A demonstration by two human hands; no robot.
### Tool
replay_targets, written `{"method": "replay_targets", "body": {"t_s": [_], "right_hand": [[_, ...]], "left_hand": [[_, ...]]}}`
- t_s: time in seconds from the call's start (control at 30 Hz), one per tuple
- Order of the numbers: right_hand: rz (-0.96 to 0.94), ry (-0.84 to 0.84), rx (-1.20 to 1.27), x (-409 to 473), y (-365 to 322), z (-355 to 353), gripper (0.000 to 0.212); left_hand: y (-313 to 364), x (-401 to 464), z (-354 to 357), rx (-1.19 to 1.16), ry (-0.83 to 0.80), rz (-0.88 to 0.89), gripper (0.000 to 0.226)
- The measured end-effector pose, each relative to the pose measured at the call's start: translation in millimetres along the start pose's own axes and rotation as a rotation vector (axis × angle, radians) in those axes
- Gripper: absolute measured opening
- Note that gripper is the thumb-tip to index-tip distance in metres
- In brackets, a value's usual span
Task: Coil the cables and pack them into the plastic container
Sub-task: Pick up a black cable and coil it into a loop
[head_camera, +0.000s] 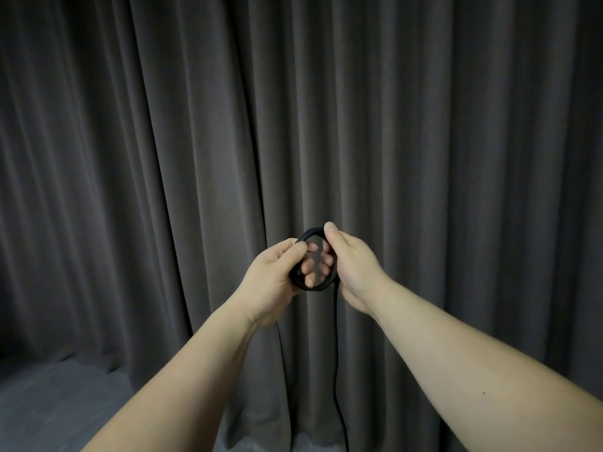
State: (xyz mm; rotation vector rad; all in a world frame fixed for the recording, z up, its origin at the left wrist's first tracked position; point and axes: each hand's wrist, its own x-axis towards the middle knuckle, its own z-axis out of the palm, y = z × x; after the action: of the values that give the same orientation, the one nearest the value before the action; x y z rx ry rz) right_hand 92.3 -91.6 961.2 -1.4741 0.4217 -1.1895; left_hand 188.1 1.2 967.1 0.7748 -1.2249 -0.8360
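1. Together, both hands hold a small coil of black cable out in front of the person, at about chest height and in the lower middle of the view.
2. The left hand grips the coil's left side: its thumb presses on the near face of the loop, and its curled fingers show through the ring from behind.
3. The right hand pinches the coil's right side, thumb laid straight up along the top of the loop, the other fingers curled behind it.
4. The coil is a round ring of several turns lying close together; the cable looks smooth, matte and thin.
5. One loose strand leaves the bottom of the ring just beside the right wrist and hangs down in a slight curve, running out of the bottom edge of the view.
6. Both forearms are bare and reach in from the lower corners.
7. Behind the hands hangs a dark grey-brown curtain in deep vertical folds; its cloth looks heavy and soft, and it fills nearly the whole view.
8. At lower left lies a strip of dark grey floor, where the curtain's hem meets it.
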Motion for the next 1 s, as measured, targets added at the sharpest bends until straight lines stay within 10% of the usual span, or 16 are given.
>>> {"method": "replay_targets", "body": {"t_s": [0.73,0.83,0.93,1.0], "right_hand": [[0.123,-0.079,-0.020,1,-6,-4,0.054],[0.180,-0.114,-0.039,-1,4,-5,0.054],[0.234,-0.181,-0.140,-14,15,-4,0.003],[0.211,-0.217,-0.373,-19,31,-9,0.019]], "left_hand": [[-9,10,-6,-0.095,-0.210,-0.036,0.021],[-5,17,-7,-0.205,-0.087,-0.022,0.022],[7,26,-13,-0.394,0.104,-0.002,0.019],[16,31,-21,-0.461,0.189,0.017,0.024]]}}
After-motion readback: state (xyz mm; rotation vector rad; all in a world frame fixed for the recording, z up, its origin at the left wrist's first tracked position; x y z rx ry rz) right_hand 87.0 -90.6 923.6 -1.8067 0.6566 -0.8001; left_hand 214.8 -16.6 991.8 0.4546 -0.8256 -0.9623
